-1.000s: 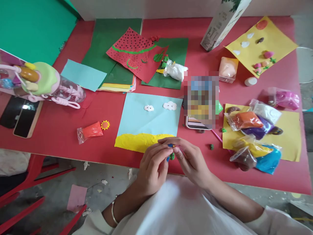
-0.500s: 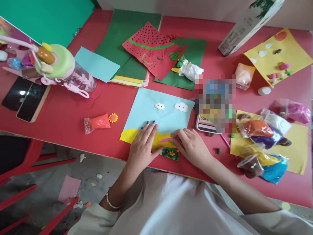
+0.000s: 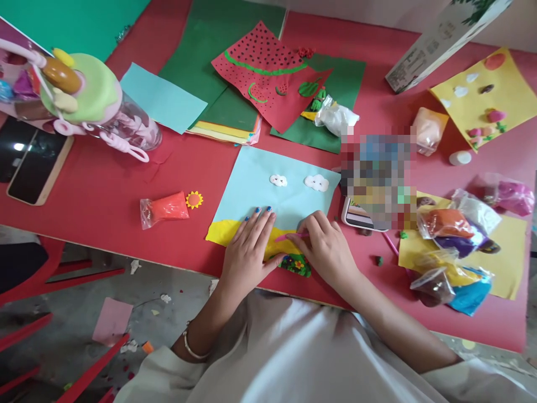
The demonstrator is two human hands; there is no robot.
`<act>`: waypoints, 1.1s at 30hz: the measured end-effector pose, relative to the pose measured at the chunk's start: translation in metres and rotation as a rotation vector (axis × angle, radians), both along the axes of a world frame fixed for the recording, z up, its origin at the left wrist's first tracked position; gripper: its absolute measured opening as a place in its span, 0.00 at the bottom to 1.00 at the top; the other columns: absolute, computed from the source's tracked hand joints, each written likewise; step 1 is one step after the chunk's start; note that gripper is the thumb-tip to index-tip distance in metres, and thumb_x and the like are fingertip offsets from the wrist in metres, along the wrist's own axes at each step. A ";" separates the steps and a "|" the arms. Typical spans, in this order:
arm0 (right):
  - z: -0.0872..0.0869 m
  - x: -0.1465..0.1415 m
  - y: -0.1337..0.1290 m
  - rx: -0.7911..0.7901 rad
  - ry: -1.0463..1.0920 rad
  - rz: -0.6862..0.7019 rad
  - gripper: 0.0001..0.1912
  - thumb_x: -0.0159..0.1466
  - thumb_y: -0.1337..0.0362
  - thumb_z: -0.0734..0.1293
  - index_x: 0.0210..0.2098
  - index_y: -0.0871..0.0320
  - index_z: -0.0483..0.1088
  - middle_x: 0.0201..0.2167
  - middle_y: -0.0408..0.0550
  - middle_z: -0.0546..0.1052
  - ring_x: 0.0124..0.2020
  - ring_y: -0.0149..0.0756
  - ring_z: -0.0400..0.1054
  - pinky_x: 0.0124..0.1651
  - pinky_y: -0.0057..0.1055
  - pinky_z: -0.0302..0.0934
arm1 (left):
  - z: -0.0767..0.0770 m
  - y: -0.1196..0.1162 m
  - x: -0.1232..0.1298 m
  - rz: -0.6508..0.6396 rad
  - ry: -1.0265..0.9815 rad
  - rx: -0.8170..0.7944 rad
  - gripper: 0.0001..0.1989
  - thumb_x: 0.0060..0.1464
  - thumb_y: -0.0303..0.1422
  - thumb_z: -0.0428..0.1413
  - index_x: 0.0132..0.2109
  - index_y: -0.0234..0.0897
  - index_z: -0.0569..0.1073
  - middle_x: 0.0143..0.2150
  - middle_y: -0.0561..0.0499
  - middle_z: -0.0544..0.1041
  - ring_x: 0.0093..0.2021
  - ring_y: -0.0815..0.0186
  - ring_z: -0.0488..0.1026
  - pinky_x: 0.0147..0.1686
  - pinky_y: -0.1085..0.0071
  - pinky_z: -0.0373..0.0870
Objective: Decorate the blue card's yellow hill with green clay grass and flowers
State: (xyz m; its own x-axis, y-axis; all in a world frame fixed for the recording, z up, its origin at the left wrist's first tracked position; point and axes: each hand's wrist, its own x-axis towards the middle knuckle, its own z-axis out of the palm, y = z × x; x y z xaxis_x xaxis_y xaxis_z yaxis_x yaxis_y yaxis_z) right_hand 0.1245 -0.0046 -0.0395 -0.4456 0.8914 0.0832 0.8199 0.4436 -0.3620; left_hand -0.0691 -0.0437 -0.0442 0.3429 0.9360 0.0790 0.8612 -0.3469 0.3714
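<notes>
A light blue sheet [image 3: 255, 184] lies before me with two white clay clouds [image 3: 316, 182] near its top. Yellow clay [image 3: 220, 233] covers its lower strip, and a dark green patch with small flowers [image 3: 297, 264] sits at the bottom edge. My left hand [image 3: 250, 246] rests flat on the yellow strip, fingers stretched out. In my right hand [image 3: 325, 243] a pink clay modelling tool [image 3: 286, 237] is pinched, its tip touching or just over the yellow clay. A small clay sun [image 3: 194, 200] lies left of the sheet, beside a bag of red-orange clay [image 3: 168, 209].
Right of the sheet lies a phone [image 3: 364, 215], partly blurred. Several clay bags [image 3: 445, 223] are piled on yellow paper [image 3: 505, 252]. A lidded bottle [image 3: 136, 120] stands at left; a red sheet with watermelon decoration [image 3: 268, 73] and a tall box [image 3: 440, 45] are at the back.
The camera view has shifted slightly. My left hand stays flat on the sheet, while the right hand keeps the pink tool over the yellow clay, with little movement.
</notes>
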 end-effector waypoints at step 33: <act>-0.003 -0.002 0.001 0.042 0.021 -0.052 0.13 0.71 0.57 0.59 0.30 0.53 0.59 0.27 0.43 0.68 0.25 0.35 0.59 0.30 0.31 0.51 | 0.000 0.001 0.000 0.002 -0.023 0.028 0.39 0.61 0.41 0.55 0.72 0.37 0.47 0.68 0.41 0.64 0.68 0.51 0.59 0.64 0.56 0.60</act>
